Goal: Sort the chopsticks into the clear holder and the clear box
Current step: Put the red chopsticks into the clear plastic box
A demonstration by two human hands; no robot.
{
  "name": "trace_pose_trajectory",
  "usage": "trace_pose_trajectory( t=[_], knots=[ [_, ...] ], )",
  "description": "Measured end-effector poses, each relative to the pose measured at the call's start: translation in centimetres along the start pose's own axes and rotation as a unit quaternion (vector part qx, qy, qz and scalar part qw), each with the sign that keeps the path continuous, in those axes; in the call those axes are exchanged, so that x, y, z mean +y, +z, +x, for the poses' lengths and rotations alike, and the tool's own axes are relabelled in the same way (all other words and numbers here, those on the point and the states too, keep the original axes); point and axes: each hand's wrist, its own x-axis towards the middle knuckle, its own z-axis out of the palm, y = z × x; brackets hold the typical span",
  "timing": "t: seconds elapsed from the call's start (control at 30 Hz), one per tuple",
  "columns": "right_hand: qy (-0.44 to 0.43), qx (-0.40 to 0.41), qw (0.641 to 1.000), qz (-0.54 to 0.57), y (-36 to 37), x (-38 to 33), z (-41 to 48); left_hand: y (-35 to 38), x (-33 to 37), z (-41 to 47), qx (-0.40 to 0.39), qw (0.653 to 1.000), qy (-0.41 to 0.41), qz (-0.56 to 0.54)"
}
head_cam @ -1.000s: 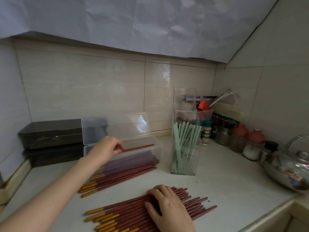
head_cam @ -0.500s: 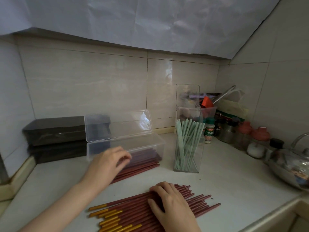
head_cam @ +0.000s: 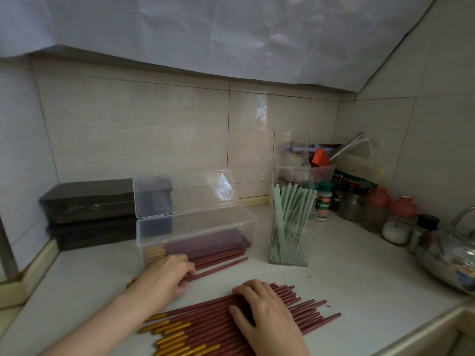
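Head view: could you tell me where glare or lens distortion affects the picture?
Head view: window glare sits on the clear box's raised lid and on the wall tile behind; the wide-angle lens bends wall lines near the edges; both hands look sharp.

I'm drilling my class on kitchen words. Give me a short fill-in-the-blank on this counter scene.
1. The pale green chopsticks stand in the tall clear ____.
2. The lid of the clear plastic box is ____.
3. The right hand rests flat on the loose red chopsticks with ____ ends.
4. The left hand is in front of the clear ____.

Missing: holder; open; gold; box
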Motion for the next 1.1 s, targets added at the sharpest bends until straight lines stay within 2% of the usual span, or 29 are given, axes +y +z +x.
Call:
trace_pose_trajectory(
  t=[0.3, 0.4, 0.5, 0.63, 0.7, 0.8, 0.9, 0.97, 1.1],
  knots=[
    [-0.004, 0.006, 1.000, -0.002, 0.0, 0.1, 0.0, -7.7, -0.2, 3.6, 0.088, 0.994, -0.035, -0.059],
    [-0.004, -0.008, 1.000, 0.006, 0.0, 0.0, -0.1, -8.2, -1.6, 6.1, 0.070, 0.996, -0.051, -0.034],
    [0.005, -0.015, 1.000, -0.002, -0.2, 0.0, 0.0, -6.7, -2.8, 7.6, 0.016, 0.997, -0.065, -0.032],
    [0.008, -0.019, 1.000, 0.002, -0.4, -0.3, 0.0, -4.7, -3.8, 8.0, -0.008, 0.994, -0.087, -0.063],
    [0.000, -0.016, 1.000, -0.001, -0.3, -0.2, 0.0, -4.6, -3.6, 7.4, 0.016, 0.992, -0.093, -0.081],
    [0.012, -0.017, 1.000, 0.002, -0.4, -0.2, 0.0, -5.0, -2.3, 5.4, 0.113, 0.985, -0.080, -0.099],
    [-0.005, -0.016, 1.000, 0.017, -0.3, 0.1, 0.0, -4.7, -0.5, 2.6, 0.202, 0.977, 0.000, -0.067],
    [-0.007, -0.019, 1.000, -0.002, -0.2, 0.1, 0.0, -3.4, 0.0, 1.1, 0.183, 0.981, 0.040, -0.049],
    [0.030, -0.039, 0.999, 0.018, -0.7, -0.6, 0.1, 0.3, -0.6, -0.1, 0.088, 0.995, 0.049, 0.010]
  ],
)
